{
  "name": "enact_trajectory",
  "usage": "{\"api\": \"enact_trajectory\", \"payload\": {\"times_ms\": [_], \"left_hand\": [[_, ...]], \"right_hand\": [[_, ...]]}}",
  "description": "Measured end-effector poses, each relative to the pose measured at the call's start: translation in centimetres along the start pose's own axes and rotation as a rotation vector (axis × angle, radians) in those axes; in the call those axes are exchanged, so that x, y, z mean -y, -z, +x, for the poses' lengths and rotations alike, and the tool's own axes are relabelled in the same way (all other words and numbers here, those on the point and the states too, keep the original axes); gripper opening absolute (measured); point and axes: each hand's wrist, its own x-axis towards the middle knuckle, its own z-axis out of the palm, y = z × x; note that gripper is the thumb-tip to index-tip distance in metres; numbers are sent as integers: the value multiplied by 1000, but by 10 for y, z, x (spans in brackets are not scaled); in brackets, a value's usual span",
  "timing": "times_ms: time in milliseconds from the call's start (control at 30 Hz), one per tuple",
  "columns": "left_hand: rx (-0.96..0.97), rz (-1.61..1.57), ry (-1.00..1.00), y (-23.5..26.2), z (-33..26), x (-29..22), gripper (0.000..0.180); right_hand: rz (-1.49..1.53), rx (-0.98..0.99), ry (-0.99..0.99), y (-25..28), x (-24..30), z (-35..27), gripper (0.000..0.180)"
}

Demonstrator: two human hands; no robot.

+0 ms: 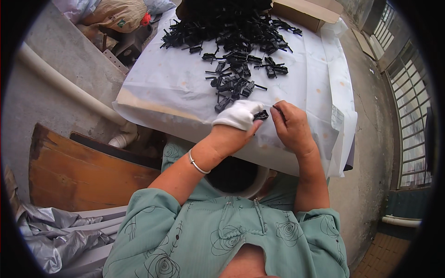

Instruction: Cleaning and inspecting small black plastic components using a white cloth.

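Note:
My left hand, in a white glove with the thumb bare, pinches a small black plastic part above the near edge of the table. My bare right hand is just to the right of that part, apart from it. Its fingers are curled in against the thumb, and a bit of something dark shows at their tips, too small to name. A trail of similar black plastic parts, with thin stems, runs from my left hand back to a large heap at the far side.
White sheeting covers the table. A cardboard box stands at the far right. Below the near edge, between my legs, is a round bucket with dark contents. A pale pipe and a wooden board are at the left.

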Motion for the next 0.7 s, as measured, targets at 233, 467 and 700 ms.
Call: {"api": "enact_trajectory", "payload": {"times_ms": [233, 467, 700], "left_hand": [[27, -30, 27, -24, 7, 19, 24], [95, -1042, 434, -5, 1, 9, 25], [68, -1486, 483, -6, -1, 6, 22]], "right_hand": [[140, 182, 136, 2, 23, -4, 15], [112, -167, 105, -23, 26, -7, 11], [130, -144, 359, -27, 29, -3, 11]]}}
